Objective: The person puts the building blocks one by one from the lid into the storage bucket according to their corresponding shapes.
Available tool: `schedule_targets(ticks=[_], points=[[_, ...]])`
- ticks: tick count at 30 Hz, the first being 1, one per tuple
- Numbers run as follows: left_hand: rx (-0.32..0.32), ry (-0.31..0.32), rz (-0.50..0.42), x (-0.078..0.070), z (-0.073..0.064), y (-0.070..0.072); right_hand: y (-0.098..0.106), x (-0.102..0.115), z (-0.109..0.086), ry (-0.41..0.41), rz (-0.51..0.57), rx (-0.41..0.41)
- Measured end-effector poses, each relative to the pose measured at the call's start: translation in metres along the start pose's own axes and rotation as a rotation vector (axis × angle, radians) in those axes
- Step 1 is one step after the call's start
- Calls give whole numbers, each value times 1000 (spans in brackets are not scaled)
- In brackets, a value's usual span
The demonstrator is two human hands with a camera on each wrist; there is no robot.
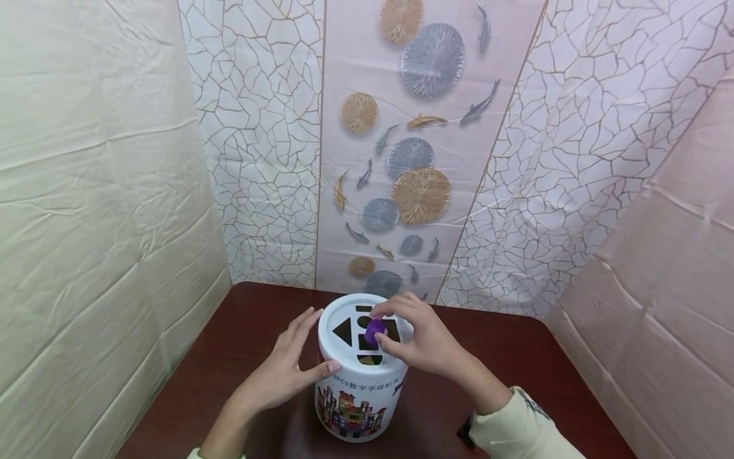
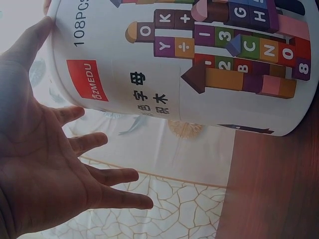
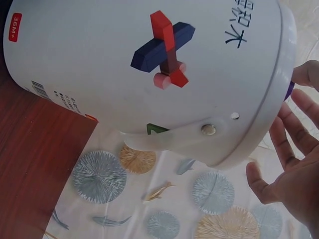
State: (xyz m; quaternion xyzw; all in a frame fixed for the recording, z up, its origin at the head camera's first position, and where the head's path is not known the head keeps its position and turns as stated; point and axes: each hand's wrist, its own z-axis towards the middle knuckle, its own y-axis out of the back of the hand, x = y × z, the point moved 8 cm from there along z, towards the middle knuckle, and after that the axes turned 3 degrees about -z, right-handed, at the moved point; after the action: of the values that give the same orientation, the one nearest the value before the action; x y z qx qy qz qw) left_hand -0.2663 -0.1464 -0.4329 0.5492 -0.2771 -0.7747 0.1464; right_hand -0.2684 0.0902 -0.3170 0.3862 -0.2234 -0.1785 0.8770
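A white building-block bucket (image 1: 355, 395) stands upright, its lid (image 1: 338, 357) cut with several shaped holes, among them a triangle and a circle. Over the holes, my right hand (image 1: 421, 335) pinches a small purple rounded block (image 1: 375, 330) between thumb and index finger. In the right wrist view just a sliver of the purple block (image 3: 289, 90) shows behind the rim. My left hand (image 1: 287, 366) steadies the bucket's left side, thumb at the lid's edge and fingers straight. From the left wrist, those fingers of the left hand (image 2: 60, 159) appear spread beside the printed wall.
The bucket rests on a dark red-brown table (image 1: 275, 427). By the right sleeve (image 1: 516, 427) lies a small dark object (image 1: 466, 435), partly covered. Patterned cloth (image 1: 390, 159) hangs behind the table, and plain pale cloth (image 1: 103, 191) hangs at the left.
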Motion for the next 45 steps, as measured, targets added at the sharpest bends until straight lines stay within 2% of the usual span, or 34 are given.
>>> schedule_targets(ticks=[17, 22, 31, 45], points=[[12, 34, -15, 2, -1, 0, -14, -20, 17, -66, -16, 25], [15, 39, -17, 3, -1, 0, -16, -23, 18, -68, -13, 29], [14, 36, -23, 2, 0, -1, -23, -30, 16, -125, -12, 59], [5, 17, -8, -1, -1, 2, -19, -30, 11, -130, -48, 46]])
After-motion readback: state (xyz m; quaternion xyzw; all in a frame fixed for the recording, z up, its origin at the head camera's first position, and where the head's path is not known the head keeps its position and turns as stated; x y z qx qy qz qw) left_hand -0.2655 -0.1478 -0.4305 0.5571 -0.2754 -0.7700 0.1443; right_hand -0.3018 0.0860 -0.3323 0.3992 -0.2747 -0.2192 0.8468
